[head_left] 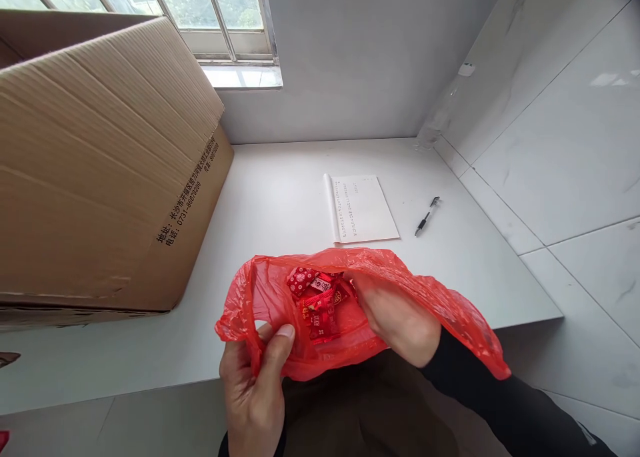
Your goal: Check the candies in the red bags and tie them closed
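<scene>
A thin red plastic bag (400, 270) is spread wide at its mouth, close to the front edge of the white table. My left hand (257, 390) pinches the bag's left rim between thumb and fingers. Inside lie several red-wrapped candies (320, 307), bunched in the middle of the bag. My right hand (385, 310) reaches into the bag from the right, its wrist crossing the rim. Its fingers are hidden behind the bag and beside the candies, so their grip does not show.
A big cardboard box (110, 177) with raised flaps stands at the left. Behind the bag, a notebook (367, 210) with writing and a pen (427, 217) lie on the white table (280, 197). A clear plastic bottle (443, 113) stands in the back right corner, by the tiled wall.
</scene>
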The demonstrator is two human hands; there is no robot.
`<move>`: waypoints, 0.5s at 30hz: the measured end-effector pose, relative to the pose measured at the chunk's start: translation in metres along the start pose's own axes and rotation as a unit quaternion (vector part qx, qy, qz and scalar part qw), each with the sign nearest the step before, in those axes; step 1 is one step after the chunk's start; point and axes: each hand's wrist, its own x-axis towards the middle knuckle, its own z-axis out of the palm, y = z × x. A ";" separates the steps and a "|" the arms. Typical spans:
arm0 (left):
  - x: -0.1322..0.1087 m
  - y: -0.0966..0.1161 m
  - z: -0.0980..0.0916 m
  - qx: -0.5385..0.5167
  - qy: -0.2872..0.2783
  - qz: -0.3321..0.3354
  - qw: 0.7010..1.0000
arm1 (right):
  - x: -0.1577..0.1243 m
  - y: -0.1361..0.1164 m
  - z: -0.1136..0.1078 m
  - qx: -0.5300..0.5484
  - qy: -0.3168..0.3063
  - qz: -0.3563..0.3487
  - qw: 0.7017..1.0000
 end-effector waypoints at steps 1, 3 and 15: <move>0.000 0.000 0.000 0.000 -0.003 0.004 1.000 | -0.002 -0.004 -0.001 -0.038 -0.020 0.000 0.999; 0.001 0.001 0.000 0.000 -0.006 0.007 1.000 | -0.003 -0.013 0.001 -0.127 -0.063 -0.021 0.990; 0.001 0.004 0.004 -0.005 0.016 -0.025 1.000 | -0.007 -0.013 0.008 -0.120 -0.109 -0.011 0.987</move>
